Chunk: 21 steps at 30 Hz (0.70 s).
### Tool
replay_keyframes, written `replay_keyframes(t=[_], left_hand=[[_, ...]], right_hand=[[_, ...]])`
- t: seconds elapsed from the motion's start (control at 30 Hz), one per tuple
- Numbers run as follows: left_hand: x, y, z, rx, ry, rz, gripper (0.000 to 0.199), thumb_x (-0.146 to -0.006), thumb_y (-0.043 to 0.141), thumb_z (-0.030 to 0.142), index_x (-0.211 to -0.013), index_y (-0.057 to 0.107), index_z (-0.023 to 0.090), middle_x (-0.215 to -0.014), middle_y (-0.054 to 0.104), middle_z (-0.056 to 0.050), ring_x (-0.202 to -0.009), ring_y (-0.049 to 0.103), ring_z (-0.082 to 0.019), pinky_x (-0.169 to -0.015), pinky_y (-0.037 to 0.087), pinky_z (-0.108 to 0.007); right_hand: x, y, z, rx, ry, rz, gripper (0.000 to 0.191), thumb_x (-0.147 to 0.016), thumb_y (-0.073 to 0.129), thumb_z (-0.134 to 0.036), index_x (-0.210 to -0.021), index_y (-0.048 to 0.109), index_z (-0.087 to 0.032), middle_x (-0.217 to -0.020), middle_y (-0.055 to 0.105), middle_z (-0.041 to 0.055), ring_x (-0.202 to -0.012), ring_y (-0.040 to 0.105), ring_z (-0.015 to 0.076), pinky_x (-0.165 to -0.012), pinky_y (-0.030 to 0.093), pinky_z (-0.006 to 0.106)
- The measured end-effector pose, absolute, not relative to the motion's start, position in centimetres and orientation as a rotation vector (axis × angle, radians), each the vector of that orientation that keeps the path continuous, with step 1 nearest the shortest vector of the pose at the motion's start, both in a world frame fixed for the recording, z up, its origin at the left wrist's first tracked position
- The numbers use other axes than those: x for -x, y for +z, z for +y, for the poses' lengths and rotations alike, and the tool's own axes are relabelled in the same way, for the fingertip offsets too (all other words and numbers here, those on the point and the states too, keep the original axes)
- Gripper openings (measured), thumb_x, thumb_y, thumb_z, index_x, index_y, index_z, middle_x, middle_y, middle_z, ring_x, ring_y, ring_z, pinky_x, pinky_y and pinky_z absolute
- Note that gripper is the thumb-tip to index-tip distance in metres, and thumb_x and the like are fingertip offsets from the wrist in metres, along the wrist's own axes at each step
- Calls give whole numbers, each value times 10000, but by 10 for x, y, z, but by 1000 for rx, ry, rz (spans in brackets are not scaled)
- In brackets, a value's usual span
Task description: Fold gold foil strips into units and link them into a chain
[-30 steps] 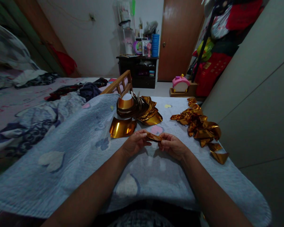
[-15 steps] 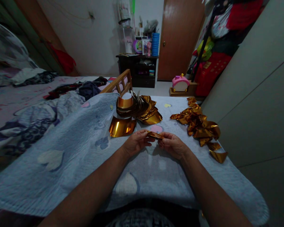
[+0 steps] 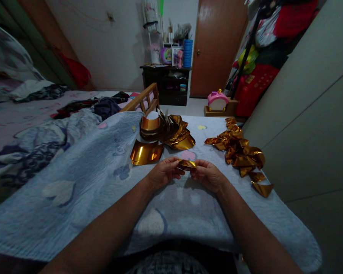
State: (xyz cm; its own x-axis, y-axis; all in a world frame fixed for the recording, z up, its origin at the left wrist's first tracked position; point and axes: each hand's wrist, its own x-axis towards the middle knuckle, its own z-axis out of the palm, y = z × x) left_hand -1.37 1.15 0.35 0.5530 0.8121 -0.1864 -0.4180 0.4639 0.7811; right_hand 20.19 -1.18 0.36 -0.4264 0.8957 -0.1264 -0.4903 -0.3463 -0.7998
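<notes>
Between my two hands is a small folded piece of shiny gold foil paper [image 3: 186,164]. My left hand [image 3: 166,170] pinches its left end between thumb and fingers. At the right end, my right hand [image 3: 208,173] holds it in the same kind of pinch. Just beyond my left hand lie a few flat, curved gold foil sheets [image 3: 146,153]. Behind those is a thick fanned stack of gold foil paper [image 3: 171,131]. Over to the right, a heap of folded gold foil pieces [image 3: 240,148] trails toward me along the table side.
A pale blue cloth with heart shapes [image 3: 194,220] covers the surface before me. A wooden rail [image 3: 143,99] stands behind the stack, with a bed [image 3: 34,114] to the left. A pale cabinet [image 3: 311,125] borders the right side. Farther off are a dark shelf [image 3: 165,85] and a pink toy [image 3: 218,99].
The foil piece between my hands has tilted and opened out slightly, showing more of its bright face. Both hands keep their hold in nearly the same place.
</notes>
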Motion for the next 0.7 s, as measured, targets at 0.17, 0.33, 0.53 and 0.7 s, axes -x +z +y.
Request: replay_keyframes(t=[0.17, 0.33, 0.53, 0.7], left_hand=[[13, 6, 10, -703, 870, 652, 317, -677, 888, 269, -885, 691, 134, -822, 694, -30, -679, 640, -113, -612, 521, -213], [12, 6, 11, -691, 872, 665, 365, -645, 913, 298, -882, 691, 131, -713, 634, 2, -591, 564, -77, -573, 465, -187], [12, 7, 11, -694, 858, 666, 355, -664, 904, 305, -864, 667, 132, -721, 639, 0, -571, 565, -71, -565, 463, -183], [11, 8, 11, -686, 859, 644, 329, -675, 895, 273, -840, 651, 127, -738, 659, -6, -534, 544, -48, -516, 434, -155]], right_hand=[[-202, 4, -11, 728, 1887, -860, 338, -646, 923, -304, -850, 684, -179, -766, 673, -9, -640, 583, 103, -610, 461, 238], [-201, 5, -11, 722, 1890, -875, 327, -648, 921, -303, -833, 688, -167, -729, 661, -7, -633, 572, 104, -603, 456, 236], [-201, 4, -10, 730, 1892, -873, 322, -641, 922, -298, -842, 711, -162, -757, 664, 2, -640, 574, 107, -602, 466, 239], [-201, 3, -10, 728, 1884, -883, 292, -648, 914, -295, -820, 710, -176, -789, 678, 9, -640, 573, 111, -587, 471, 240]])
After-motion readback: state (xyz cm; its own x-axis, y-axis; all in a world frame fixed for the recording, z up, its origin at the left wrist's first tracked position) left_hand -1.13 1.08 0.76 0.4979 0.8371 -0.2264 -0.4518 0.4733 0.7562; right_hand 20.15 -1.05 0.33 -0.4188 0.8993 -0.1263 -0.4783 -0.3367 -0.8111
